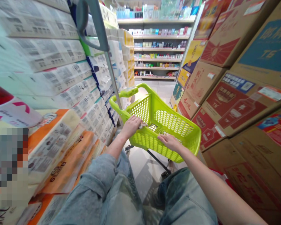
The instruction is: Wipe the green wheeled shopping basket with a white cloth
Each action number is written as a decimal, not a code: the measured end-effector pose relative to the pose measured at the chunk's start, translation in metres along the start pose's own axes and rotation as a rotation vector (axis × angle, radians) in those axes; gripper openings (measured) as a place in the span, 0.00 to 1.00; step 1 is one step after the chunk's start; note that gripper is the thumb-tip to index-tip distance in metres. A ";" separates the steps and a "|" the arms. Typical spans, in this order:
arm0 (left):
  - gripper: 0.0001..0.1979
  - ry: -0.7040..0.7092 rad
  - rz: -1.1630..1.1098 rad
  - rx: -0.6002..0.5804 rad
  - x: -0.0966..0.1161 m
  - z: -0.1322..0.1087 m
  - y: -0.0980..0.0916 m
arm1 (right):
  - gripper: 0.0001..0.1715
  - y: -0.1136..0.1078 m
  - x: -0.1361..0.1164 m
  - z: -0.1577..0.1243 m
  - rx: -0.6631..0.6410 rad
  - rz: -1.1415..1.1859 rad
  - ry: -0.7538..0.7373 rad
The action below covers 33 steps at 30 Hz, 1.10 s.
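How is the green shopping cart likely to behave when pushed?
The green shopping cart would probably roll easily, since wheels show beneath it. Its perforated, plastic-looking basket suggests it is fairly light for its size. Raised on a slim dark frame, it might tip if pressed hard on one side.

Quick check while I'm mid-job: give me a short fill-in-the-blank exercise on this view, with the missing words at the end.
1. The left hand and right hand are both on the near side of the basket, whose colour is ____.
2. The crumpled item is nearest the ____ hand.
3. The cardboard boxes are stacked on the ____ side of the picture.

Missing words: lime green; left; right.
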<state>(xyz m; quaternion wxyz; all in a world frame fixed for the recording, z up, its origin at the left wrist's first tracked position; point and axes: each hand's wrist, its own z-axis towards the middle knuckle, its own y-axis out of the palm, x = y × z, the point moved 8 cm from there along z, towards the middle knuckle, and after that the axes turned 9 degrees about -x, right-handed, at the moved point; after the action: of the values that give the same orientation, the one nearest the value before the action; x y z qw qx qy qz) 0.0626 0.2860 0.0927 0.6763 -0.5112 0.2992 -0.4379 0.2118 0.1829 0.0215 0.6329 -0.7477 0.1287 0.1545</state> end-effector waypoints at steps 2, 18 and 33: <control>0.10 0.008 -0.005 0.034 -0.013 -0.003 -0.014 | 0.29 -0.001 0.006 0.001 -0.014 0.004 -0.011; 0.10 -0.011 0.029 0.151 -0.012 -0.020 -0.037 | 0.29 -0.014 0.042 -0.004 0.002 -0.305 -0.008; 0.05 -0.117 0.247 -0.149 0.021 0.015 -0.030 | 0.29 -0.028 0.077 -0.007 -0.009 -0.332 0.048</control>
<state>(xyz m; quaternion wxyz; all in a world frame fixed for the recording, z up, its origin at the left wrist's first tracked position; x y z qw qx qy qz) 0.0761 0.2706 0.1267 0.7015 -0.5440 0.3515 -0.2972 0.2940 0.1807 0.0179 0.6432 -0.7649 0.0179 0.0304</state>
